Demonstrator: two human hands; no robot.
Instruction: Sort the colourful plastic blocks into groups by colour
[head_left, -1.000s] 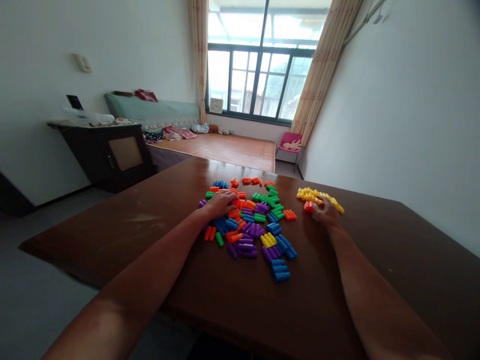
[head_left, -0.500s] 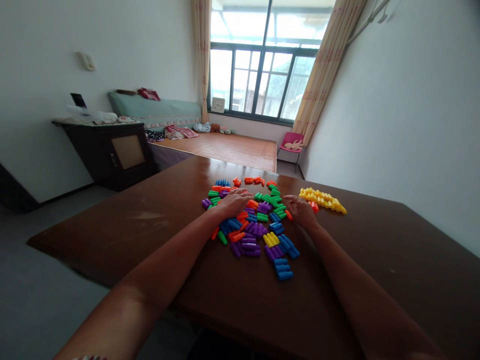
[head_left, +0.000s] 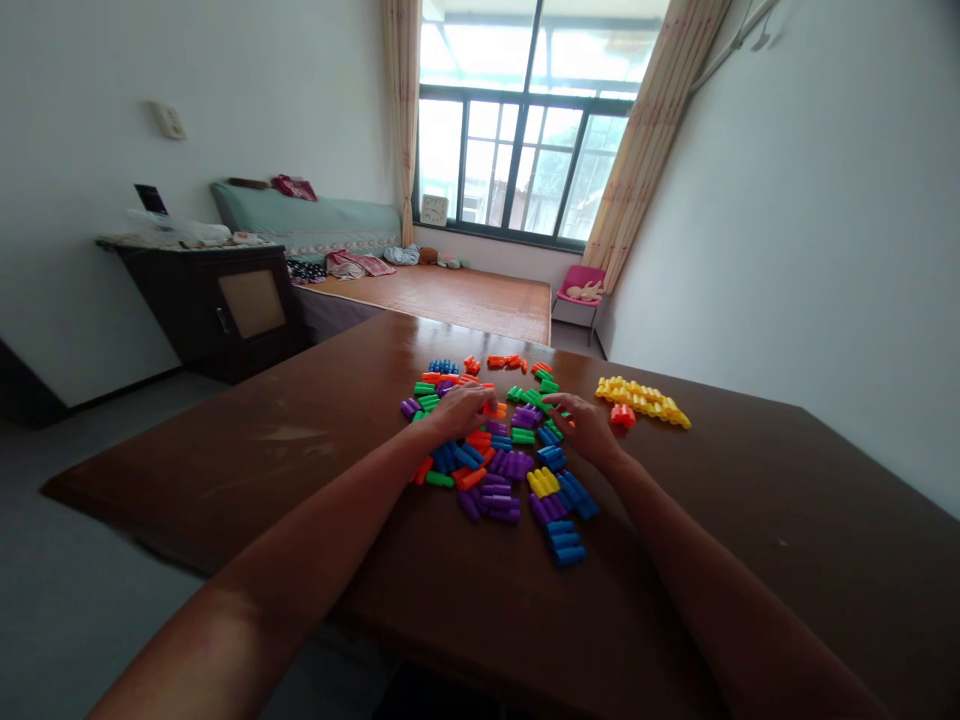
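Observation:
Small ribbed plastic pieces in several colours lie in a loose pile on the brown table (head_left: pixel 300 440). My left hand (head_left: pixel 463 408) is over the left part of the pile, its fingers bent down by an orange piece (head_left: pixel 495 410); what they hold, if anything, is hidden. At the pile's right edge is my right hand (head_left: pixel 576 420), its fingers reaching left beside green pieces (head_left: pixel 530 397), with some orange showing at the fingertips. Purple pieces (head_left: pixel 511 465), a yellow piece (head_left: pixel 544 483) and blue pieces (head_left: pixel 565 542) lie nearer to me.
To the right, yellow pieces (head_left: pixel 643 400) form a long group with an orange-red piece (head_left: pixel 622 415) beside it. Beyond the table are a bed (head_left: pixel 450 295), a pink chair (head_left: pixel 583 280) and a dark cabinet (head_left: pixel 202 300).
My right hand has moved left, away from the orange-red piece by the yellow group. My left hand's fingers are more bent. A green piece at the pile's near left lies turned differently.

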